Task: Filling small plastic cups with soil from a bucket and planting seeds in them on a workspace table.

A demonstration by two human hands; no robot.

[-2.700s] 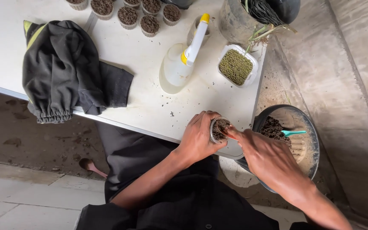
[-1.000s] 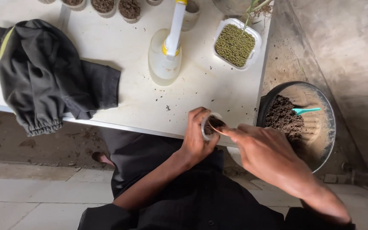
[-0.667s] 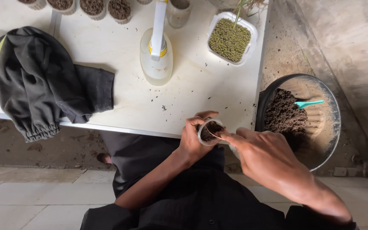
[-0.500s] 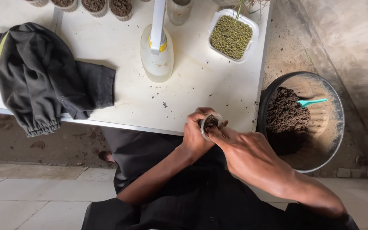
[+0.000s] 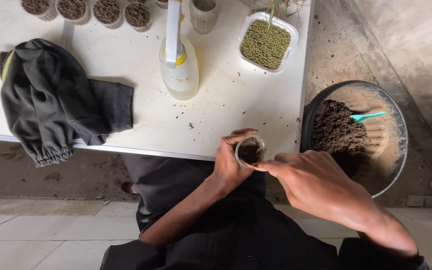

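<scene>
The left hand (image 5: 228, 167) is gripping a light, thin-walled, likely crushable soil-filled cup (image 5: 250, 150) around its sides while the right hand's (image 5: 316, 185) fingertips are touching its rim.

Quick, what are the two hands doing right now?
Left hand: closed around a small clear cup of soil.
Right hand: fingers pinched at the cup's rim; whether they hold anything cannot be told.

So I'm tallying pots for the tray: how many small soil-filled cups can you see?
5: four in a row along the table's far edge, and one cup in the left hand. More may be cut off above.
</scene>
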